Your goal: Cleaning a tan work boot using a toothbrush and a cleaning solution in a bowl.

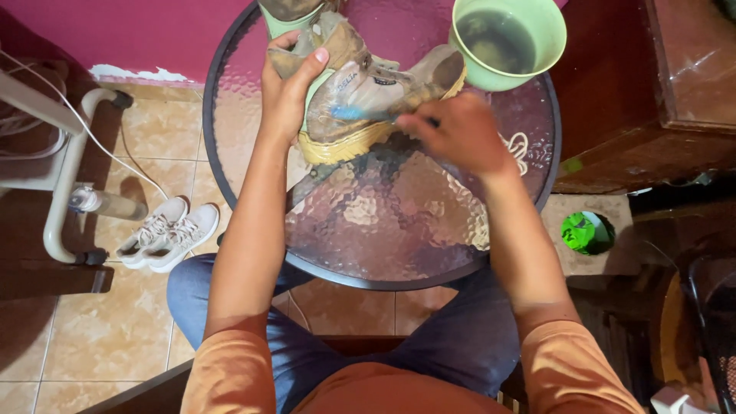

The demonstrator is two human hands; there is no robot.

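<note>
Two hands on a muddy boot (368,92)
Left hand (287,88) grips its heel; right hand (460,134) clutches a blue brush (356,113), green bucket (537,65) at one o'clock on the bench (383,222)

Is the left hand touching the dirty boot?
Touching. The head view shows the left hand gripping the boot at its ankle end, fingers wrapped over it.
</note>
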